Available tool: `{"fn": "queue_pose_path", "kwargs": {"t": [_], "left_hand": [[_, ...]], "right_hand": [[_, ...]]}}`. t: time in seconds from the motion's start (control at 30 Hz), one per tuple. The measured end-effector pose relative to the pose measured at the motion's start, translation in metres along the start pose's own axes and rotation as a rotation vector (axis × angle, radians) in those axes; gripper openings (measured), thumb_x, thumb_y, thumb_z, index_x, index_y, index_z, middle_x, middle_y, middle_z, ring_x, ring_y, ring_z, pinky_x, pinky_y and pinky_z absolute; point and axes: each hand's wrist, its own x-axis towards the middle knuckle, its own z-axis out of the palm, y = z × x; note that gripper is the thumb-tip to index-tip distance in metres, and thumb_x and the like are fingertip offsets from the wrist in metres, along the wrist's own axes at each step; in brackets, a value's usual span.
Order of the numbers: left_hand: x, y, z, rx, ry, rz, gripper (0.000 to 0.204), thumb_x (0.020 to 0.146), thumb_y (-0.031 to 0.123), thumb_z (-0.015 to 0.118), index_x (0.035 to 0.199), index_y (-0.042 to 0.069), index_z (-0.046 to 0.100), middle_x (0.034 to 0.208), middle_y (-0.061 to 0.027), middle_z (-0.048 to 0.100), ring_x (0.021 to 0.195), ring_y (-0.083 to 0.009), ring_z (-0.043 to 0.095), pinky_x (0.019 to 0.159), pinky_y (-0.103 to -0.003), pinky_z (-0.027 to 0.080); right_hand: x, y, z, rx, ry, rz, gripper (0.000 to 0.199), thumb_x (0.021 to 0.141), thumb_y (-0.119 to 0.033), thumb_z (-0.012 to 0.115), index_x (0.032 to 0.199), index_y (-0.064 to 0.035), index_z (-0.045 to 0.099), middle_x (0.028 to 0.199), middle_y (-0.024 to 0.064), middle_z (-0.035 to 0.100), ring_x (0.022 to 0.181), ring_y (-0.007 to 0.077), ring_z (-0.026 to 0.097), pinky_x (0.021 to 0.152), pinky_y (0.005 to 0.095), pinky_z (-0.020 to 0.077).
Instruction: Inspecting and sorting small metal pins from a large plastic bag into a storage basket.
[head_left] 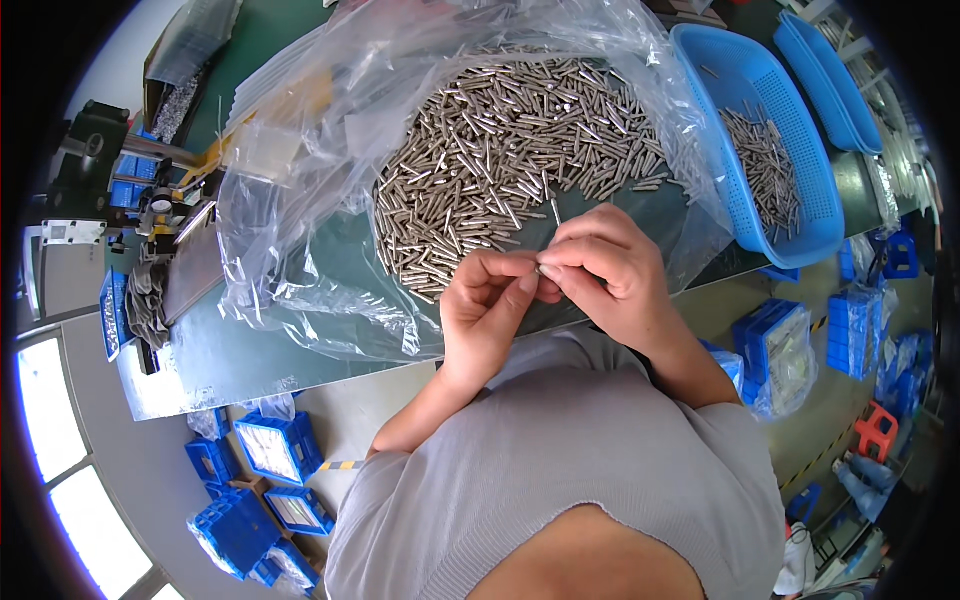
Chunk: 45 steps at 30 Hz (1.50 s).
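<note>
while fingertips meet, both hands (545, 280) over pins (500, 150)

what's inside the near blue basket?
A small heap of metal pins lies in the blue basket against its far wall. Mesh floor is bare elsewhere. The clear bag covers its left rim.

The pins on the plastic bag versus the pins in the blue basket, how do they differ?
The pins on the plastic bag form a big, dense heap on clear film; the pins in the blue basket are a far smaller, thinner scatter inside mesh walls. The heap lies right by both hands, the basket's lot off to the right. Both are slim silver metal rods.
</note>
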Motion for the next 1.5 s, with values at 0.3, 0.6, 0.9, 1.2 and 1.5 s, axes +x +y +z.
{"fn": "queue_pose_path", "kwargs": {"t": [0.3, 0.6, 0.9, 1.2, 1.5], "left_hand": [[-0.001, 0.001, -0.001, -0.044, -0.040, 0.006, 0.008, 0.092, -0.006, 0.050, 0.100, -0.003, 0.052, 0.106, -0.0173, 0.062, 0.087, -0.0170, 0.064, 0.079, -0.030, 0.055], [0.000, 0.000, -0.001, -0.033, -0.032, 0.000, 0.008, 0.092, -0.006, 0.050, 0.100, -0.002, 0.051, 0.106, -0.0172, 0.062, 0.086, -0.0165, 0.064, 0.079, -0.030, 0.055], [-0.001, 0.003, -0.001, -0.050, -0.035, -0.023, 0.007, 0.092, -0.006, 0.050, 0.099, -0.003, 0.051, 0.106, -0.0174, 0.062, 0.087, -0.0169, 0.064, 0.080, -0.031, 0.055], [0.003, 0.002, 0.000, -0.030, -0.033, -0.002, 0.008, 0.093, -0.005, 0.048, 0.100, -0.003, 0.050, 0.106, -0.0172, 0.061, 0.087, -0.0171, 0.064, 0.079, -0.030, 0.055], [0.000, 0.002, 0.003, 0.011, -0.016, -0.011, 0.008, 0.093, -0.005, 0.051, 0.100, -0.003, 0.051, 0.107, -0.0158, 0.061, 0.087, -0.0173, 0.064, 0.079, -0.029, 0.055]], "right_hand": [[-0.001, -0.006, -0.079, -0.337, 0.596, 0.052, 0.012, 0.080, 0.007, 0.063, 0.090, 0.0004, 0.063, 0.093, 0.0091, 0.061, 0.077, 0.0132, 0.055, 0.062, 0.0227, 0.0434], [0.017, -0.002, -0.051, -0.482, 0.062, 0.063, 0.019, 0.078, 0.001, 0.066, 0.096, -0.0058, 0.066, 0.090, 0.0094, 0.061, 0.077, 0.0252, 0.060, 0.066, 0.0329, 0.0486], [0.022, 0.020, -0.017, -0.518, -0.258, -0.012, 0.017, 0.071, -0.001, 0.066, 0.086, -0.0077, 0.063, 0.083, 0.0055, 0.056, 0.082, 0.0252, 0.056, 0.067, 0.0366, 0.0481], [0.009, 0.009, -0.026, -0.194, -0.123, 0.046, 0.012, 0.078, -0.003, 0.063, 0.083, -0.0047, 0.053, 0.079, 0.0076, 0.055, 0.075, 0.0284, 0.055, 0.063, 0.0384, 0.0447], [0.012, -0.008, -0.030, -0.232, -0.218, -0.046, 0.013, 0.077, -0.005, 0.065, 0.083, -0.0045, 0.053, 0.080, 0.0086, 0.055, 0.072, 0.0289, 0.053, 0.063, 0.0374, 0.0439]]}}
